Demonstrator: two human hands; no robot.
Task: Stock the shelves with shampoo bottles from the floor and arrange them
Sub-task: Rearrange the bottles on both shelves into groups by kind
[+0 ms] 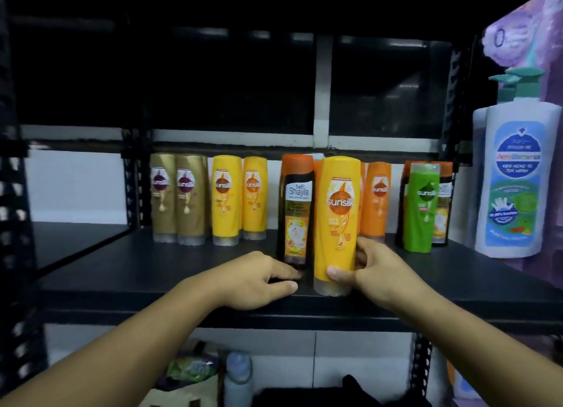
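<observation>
Low at centre frame, the left hand [259, 280] rests on the black metal shelf [152, 263], fingertips at the dark, orange-topped plastic bottle's [297, 211] foot, grasp unclear, while the right hand [380, 272] clasps the upright yellow plastic Sunsilk shampoo bottle [336, 217] beside it.

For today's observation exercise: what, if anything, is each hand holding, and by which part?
The right hand grips the yellow bottle low down, near its base. The left hand touches the foot of the dark bottle; whether it grips cannot be told.
</observation>
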